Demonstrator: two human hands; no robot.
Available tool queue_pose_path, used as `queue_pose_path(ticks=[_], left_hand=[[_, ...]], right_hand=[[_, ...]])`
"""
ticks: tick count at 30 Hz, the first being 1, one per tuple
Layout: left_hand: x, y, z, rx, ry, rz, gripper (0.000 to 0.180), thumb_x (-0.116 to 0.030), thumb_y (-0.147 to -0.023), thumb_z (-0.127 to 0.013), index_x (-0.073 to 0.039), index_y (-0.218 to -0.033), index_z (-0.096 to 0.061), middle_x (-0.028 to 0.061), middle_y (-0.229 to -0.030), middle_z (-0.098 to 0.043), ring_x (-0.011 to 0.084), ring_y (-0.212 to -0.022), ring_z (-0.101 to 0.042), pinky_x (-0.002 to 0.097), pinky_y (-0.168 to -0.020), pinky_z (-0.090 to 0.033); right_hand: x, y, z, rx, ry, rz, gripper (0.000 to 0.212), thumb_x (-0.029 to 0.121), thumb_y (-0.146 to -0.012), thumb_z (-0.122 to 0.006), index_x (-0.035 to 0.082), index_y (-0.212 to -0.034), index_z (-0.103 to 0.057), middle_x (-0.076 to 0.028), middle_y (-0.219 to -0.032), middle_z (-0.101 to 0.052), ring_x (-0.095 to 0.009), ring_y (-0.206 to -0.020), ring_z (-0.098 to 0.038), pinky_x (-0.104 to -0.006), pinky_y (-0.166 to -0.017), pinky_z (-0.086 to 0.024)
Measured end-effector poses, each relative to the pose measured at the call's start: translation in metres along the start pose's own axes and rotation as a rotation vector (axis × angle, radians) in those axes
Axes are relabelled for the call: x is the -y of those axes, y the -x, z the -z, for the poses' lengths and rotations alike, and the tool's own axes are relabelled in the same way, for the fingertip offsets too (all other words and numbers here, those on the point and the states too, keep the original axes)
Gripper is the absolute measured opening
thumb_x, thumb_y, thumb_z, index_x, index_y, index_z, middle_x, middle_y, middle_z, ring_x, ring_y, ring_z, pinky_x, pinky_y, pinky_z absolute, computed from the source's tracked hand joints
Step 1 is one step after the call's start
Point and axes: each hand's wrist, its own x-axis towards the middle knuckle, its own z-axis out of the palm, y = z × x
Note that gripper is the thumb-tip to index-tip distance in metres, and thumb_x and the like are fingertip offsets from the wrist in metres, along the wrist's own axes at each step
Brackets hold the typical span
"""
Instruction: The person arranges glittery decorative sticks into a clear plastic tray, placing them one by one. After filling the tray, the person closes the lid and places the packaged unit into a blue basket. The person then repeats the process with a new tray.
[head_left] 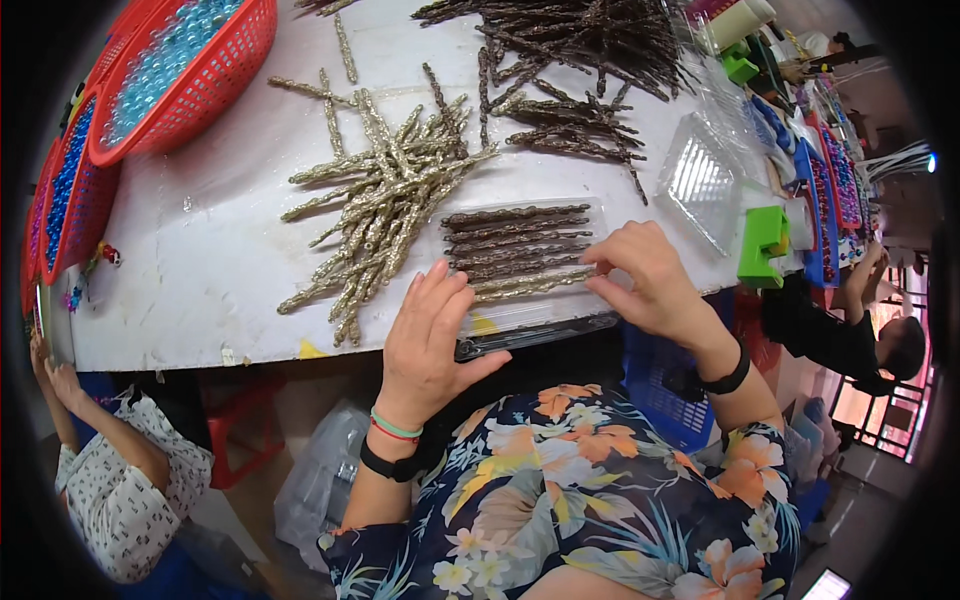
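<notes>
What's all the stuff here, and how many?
Tray: one, clear, front centre
Dark sticks: many, brown, far side and tray
Gold sticks: many, gold, centre and tray
Plastic container: at least one, clear, right
Tape dispensers: at least two, green, right
Baskets: several, red, mostly left
Beads: countless, mostly blue, in baskets
Table: one, white, middle
Crate: one, blue, below table
Stool: one, red, lower left
Other people: at least two, white and black clothes, both sides
Left hand: one, bare, tray's left
Right hand: one, bare, tray's right

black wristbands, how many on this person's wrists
2: the left wristband, nearer the elbow than the bracelets, and the right wristband, worn alone. Both forearms are bare around them, so none seem hidden.
</notes>
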Motion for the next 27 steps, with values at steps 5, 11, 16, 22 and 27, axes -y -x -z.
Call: queue_pose_path(ticks=[5,11,16,22,27], left_hand=[[-0.001,-0.001,0.0,-0.014,-0.025,-0.009,0.078,-0.032,-0.062,-0.093,-0.003,-0.125,-0.058,0.0161,-0.13,-0.061,0.0399,-0.131,-0.055,0.0532,-0.11,-0.046],[-0.002,-0.001,-0.001,-0.013,-0.038,-0.019,0.076,-0.037,-0.063,-0.092,-0.002,-0.123,-0.061,0.0158,-0.129,-0.062,0.0403,-0.13,-0.056,0.0525,-0.111,-0.046],[0.0,-0.001,0.0,0.0,-0.018,-0.024,0.074,-0.038,-0.064,-0.091,-0.001,-0.121,-0.063,0.0164,-0.128,-0.063,0.0407,-0.13,-0.056,0.0535,-0.111,-0.045],[0.0,-0.003,0.0,-0.003,-0.034,-0.044,0.073,-0.038,-0.064,-0.091,-0.001,-0.119,-0.063,0.0167,-0.128,-0.063,0.0418,-0.129,-0.056,0.0535,-0.11,-0.045],[-0.002,0.0,0.002,-0.018,-0.043,-0.022,0.067,-0.033,-0.065,-0.09,0.0,-0.117,-0.064,0.016,-0.126,-0.063,0.039,-0.129,-0.057,0.0503,-0.108,-0.048]], right_hand=[[0.001,0.003,-0.006,-0.045,0.061,0.036,0.013,0.008,-0.076,-0.077,0.013,-0.085,-0.069,-0.002,-0.086,-0.061,-0.023,-0.087,-0.056,-0.0376,-0.08,-0.038],[0.011,-0.002,-0.011,-0.001,0.108,0.105,0.009,0.009,-0.077,-0.076,0.011,-0.078,-0.067,-0.002,-0.087,-0.061,-0.024,-0.087,-0.058,-0.0386,-0.078,-0.042],[0.02,-0.075,-0.015,-0.119,-0.127,0.126,0.013,0.013,-0.083,-0.074,0.007,-0.092,-0.066,-0.01,-0.087,-0.064,-0.033,-0.086,-0.065,-0.0397,-0.075,-0.052],[0.015,-0.157,-0.049,-0.201,-0.211,0.353,0.013,0.008,-0.087,-0.072,0.0,-0.095,-0.066,-0.012,-0.086,-0.065,-0.027,-0.077,-0.064,-0.0344,-0.07,-0.052],[0.016,-0.142,-0.007,-0.202,-0.335,0.083,0.014,0.014,-0.09,-0.07,0.001,-0.093,-0.07,-0.011,-0.087,-0.068,-0.021,-0.077,-0.066,-0.0337,-0.07,-0.053]])
